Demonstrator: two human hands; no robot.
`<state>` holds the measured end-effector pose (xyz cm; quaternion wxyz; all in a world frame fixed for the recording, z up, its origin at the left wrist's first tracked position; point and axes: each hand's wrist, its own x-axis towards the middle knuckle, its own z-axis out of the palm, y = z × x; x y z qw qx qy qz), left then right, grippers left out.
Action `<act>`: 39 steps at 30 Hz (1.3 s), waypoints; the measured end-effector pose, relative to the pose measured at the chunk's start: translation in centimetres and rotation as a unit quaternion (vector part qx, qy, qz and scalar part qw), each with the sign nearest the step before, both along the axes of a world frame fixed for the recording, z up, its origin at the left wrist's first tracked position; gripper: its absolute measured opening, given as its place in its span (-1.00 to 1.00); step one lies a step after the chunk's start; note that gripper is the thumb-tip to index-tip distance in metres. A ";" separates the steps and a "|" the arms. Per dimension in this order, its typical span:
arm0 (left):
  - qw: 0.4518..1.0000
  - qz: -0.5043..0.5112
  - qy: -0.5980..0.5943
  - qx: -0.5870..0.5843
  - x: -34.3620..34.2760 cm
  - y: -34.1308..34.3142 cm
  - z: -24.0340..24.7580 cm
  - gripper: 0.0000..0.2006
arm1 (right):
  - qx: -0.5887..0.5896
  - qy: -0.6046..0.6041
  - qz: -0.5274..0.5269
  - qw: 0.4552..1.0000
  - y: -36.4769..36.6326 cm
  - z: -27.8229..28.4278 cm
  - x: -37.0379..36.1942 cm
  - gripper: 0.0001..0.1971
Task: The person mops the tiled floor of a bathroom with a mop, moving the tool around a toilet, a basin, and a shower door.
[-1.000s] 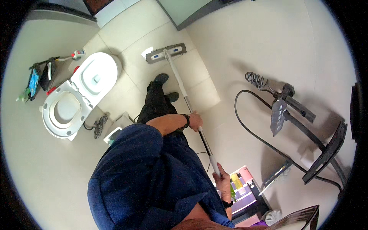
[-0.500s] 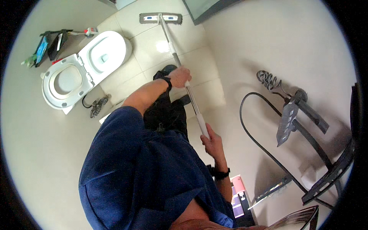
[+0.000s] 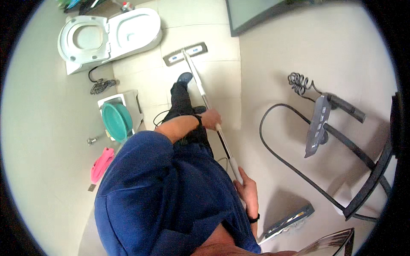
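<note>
With both hands I hold a flat mop [image 3: 200, 87] that has a long white and silver pole. Its wide head [image 3: 186, 53], grey at the edges with a pale plate on top, lies on the tiled floor beyond my dark shoe. My left hand [image 3: 210, 119] wraps round the middle of the pole. Lower down, near my right side, my right hand [image 3: 247, 187] grips the white end of the handle. The pole slants away from me and to the left, towards the head.
A white toilet [image 3: 136, 30] with its lid raised stands at the far left. Nearer are a teal basin [image 3: 116, 121] and a pink cloth-like item [image 3: 102, 165]. A grey shower fixture [image 3: 318, 126] with a looped black hose juts from the right wall. A dark-framed glass panel [image 3: 252, 15] is at the far right.
The mop head has come closer to my feet and its angle has turned. Both hands have drawn back with the pole. The view has shifted, bringing the teal basin and pink item into sight.
</note>
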<state>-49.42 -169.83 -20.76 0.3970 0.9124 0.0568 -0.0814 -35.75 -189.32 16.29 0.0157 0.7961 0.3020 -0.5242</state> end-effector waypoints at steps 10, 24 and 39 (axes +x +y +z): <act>0.987 0.146 -0.053 -0.032 -6.8 7.5 2.2 -0.89 | 0.011 0.131 -0.044 0.990 11.0 0.9 -1.5 -0.45; 0.203 0.641 -0.015 -0.740 -14.4 19.6 8.1 -0.44 | 0.061 -0.011 0.265 0.962 27.5 3.6 -4.6 -0.47; 0.161 0.765 -0.152 -0.605 -21.5 23.3 7.0 -0.73 | 0.097 -0.023 0.500 0.860 38.3 8.4 -18.1 -0.42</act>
